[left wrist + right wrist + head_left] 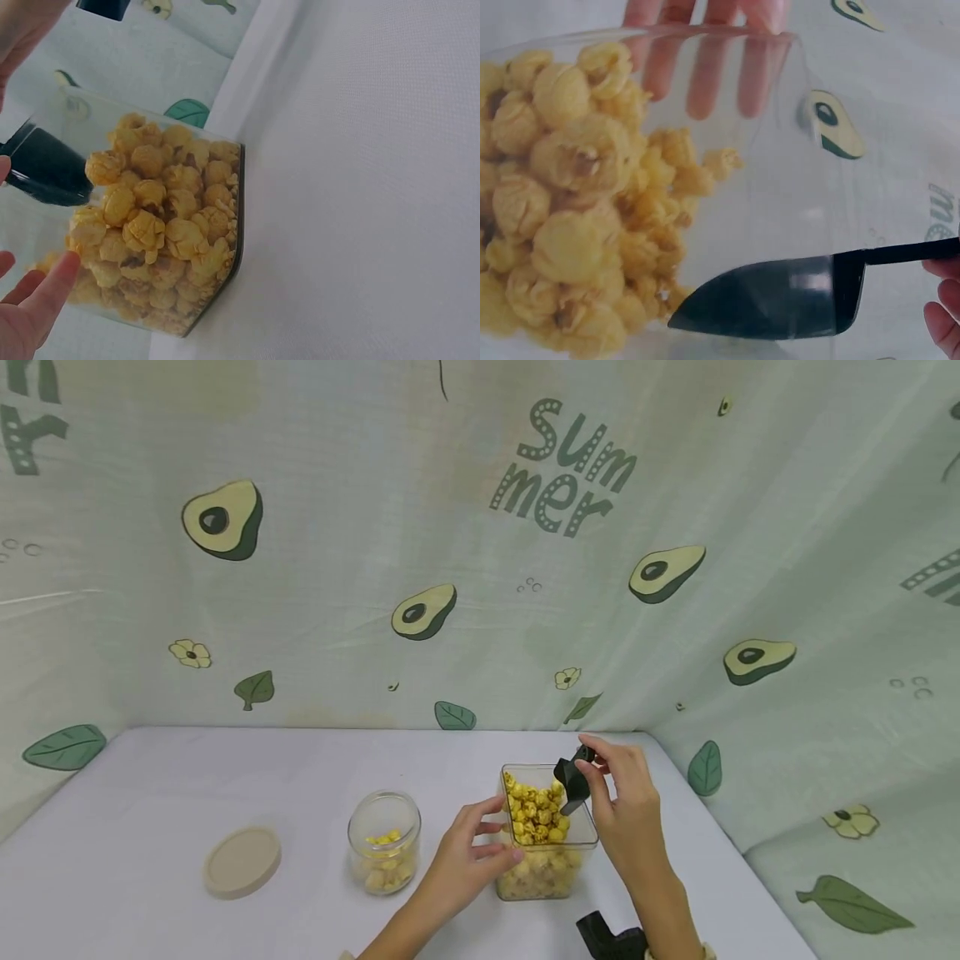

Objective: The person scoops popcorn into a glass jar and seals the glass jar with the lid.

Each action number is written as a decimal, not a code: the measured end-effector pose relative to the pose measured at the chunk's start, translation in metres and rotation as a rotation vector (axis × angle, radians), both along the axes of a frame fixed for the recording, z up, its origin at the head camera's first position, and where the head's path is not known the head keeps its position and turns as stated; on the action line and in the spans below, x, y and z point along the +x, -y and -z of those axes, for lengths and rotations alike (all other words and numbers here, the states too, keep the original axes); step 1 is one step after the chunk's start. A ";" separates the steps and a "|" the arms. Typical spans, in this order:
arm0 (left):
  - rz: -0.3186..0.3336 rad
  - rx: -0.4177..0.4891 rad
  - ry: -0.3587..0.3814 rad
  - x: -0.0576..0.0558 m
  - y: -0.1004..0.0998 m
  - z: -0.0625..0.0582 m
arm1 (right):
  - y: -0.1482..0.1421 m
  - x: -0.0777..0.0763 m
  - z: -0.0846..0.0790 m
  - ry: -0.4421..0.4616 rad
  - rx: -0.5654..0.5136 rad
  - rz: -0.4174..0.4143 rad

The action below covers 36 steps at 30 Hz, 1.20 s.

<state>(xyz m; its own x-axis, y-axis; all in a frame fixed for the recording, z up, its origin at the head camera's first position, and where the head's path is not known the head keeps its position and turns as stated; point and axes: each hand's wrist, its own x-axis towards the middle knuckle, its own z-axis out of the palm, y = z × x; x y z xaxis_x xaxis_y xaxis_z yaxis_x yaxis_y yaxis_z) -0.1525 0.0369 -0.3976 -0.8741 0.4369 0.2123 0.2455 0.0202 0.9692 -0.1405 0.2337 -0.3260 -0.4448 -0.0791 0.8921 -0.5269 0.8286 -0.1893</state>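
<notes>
My right hand (624, 793) pinches the handle of a black scoop (573, 783) between thumb and fingers. The scoop's blade dips through the mouth of a clear square container (546, 893) at its right side, its tip against the popcorn. Yellow popcorn (536, 814) is heaped inside, higher toward the left wall. My left hand (471, 856) rests on the container's left side, fingers spread along the wall and thumb at the front corner. In the right wrist view the left fingers (705, 79) show through the clear wall, fairly straight, and the scoop's blade (761, 300) lies beside the popcorn.
A round glass jar (384, 843) with some popcorn in it stands uncovered to the left of my left hand. Farther left a beige round lid (242, 862) lies flat on the white table (315, 927). A cloth printed with avocados (330, 527) hangs behind.
</notes>
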 end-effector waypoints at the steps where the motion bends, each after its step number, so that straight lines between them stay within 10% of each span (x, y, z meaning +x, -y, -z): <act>1: 0.001 0.001 0.001 0.000 0.000 0.000 | 0.000 -0.001 0.000 -0.001 0.012 -0.005; 36: 0.021 0.023 0.027 0.001 0.001 -0.003 | -0.001 -0.002 0.019 0.219 0.024 0.029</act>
